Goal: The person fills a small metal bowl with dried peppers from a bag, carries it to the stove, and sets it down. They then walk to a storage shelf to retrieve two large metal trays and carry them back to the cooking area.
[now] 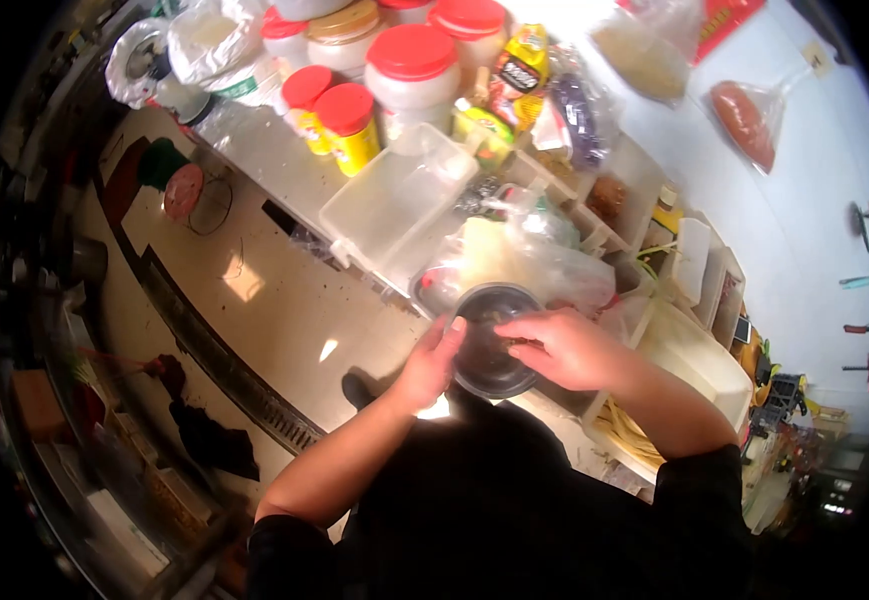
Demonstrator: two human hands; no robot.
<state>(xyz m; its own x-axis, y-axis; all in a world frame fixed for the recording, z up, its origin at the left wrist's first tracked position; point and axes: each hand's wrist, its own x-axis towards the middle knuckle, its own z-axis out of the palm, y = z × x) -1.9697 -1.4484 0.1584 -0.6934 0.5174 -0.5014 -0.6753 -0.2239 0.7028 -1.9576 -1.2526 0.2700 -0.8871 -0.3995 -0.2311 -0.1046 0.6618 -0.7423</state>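
Observation:
A round dark bowl (484, 375) is in front of my body at the counter's edge. My left hand (429, 365) grips its left side, thumb up at the rim. Over the bowl's right side is my right hand (564, 348), its fingers pointing into the bowl and slightly apart; I see nothing held between them. What lies in the bowl is too dark to make out. Just beyond it are clear plastic bags (554, 265) and something pale yellow (484, 250).
An empty clear plastic bin (394, 195) stands beyond the bowl to the left. Red-lidded jars (412, 55) and yellow tubs (349, 125) line the back. To the right are a cream tray (689, 345) and divided containers (609, 200). A floor drain (224, 360) runs at left.

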